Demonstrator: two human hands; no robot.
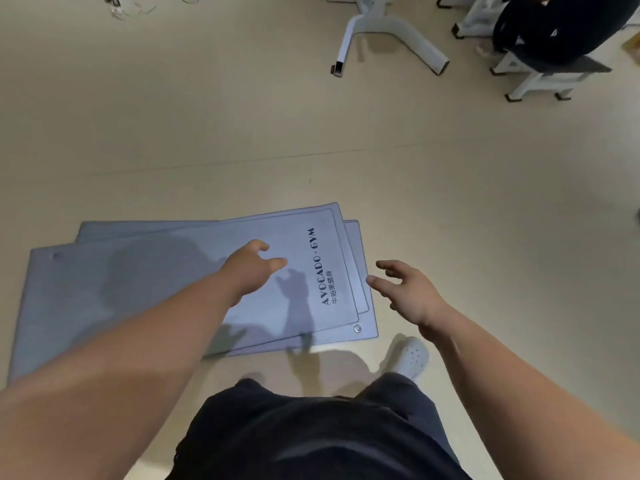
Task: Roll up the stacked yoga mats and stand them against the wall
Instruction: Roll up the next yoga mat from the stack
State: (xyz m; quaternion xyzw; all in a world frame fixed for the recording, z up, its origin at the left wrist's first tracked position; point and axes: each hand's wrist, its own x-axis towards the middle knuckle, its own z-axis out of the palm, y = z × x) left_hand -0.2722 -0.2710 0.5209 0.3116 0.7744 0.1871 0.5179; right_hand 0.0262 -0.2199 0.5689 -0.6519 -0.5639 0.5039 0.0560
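Grey-blue yoga mats [145, 271] lie flat and stacked on the beige floor, slightly fanned so their right-hand edges show one under another. The top mat carries dark "AVOCADO · GYM" lettering near its right end. My left hand [251, 263] hovers over the top mat, fingers spread, holding nothing. Over the stack's right edge hangs my right hand [405, 289], open too, fingertips close to the mat ends. A metal eyelet [357, 328] shows in the near right corner of a lower mat.
White gym equipment legs [388, 32] stand on the floor at the back. A white bench [540, 74] with a dark-clothed person on it is at the far right. My white shoe [412, 356] sits just in front of the mats.
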